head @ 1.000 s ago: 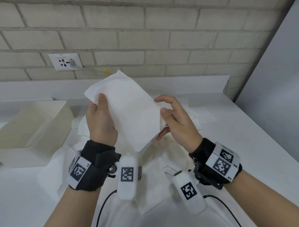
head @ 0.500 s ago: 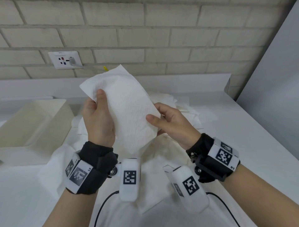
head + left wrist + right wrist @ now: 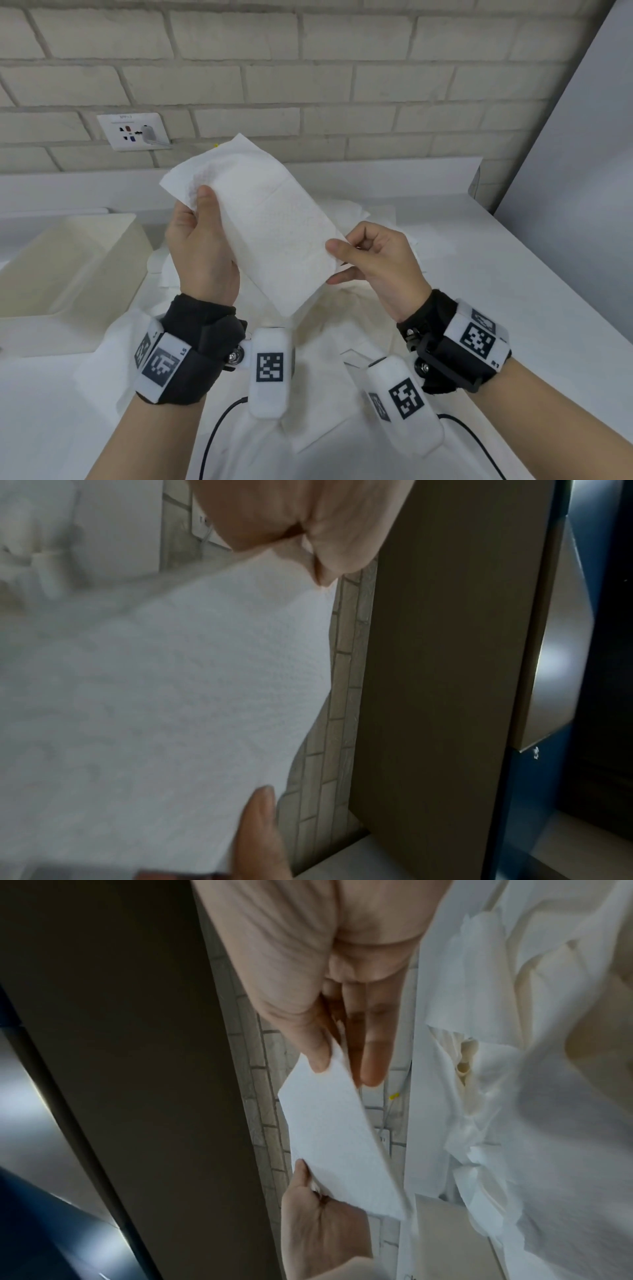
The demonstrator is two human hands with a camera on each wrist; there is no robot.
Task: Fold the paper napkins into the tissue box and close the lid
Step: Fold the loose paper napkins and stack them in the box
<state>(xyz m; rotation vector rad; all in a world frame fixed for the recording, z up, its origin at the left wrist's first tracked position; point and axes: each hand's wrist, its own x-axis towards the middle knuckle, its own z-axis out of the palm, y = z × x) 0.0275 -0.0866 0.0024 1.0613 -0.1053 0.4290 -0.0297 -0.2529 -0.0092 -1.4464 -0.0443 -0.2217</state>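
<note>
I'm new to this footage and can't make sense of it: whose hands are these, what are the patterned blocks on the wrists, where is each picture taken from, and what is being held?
No machine here: a person works with bare hands. The blocks are wrist-worn cameras with printed markers. The wide picture comes from a head camera looking down; the other two look along each hand. The left hand and right hand hold one folded paper napkin up between them, thumbs pinching its edges. Below, more loose napkins lie scattered on the white counter. The open cream tissue box stands at the left. Behind is a brick wall with a power socket.
</note>
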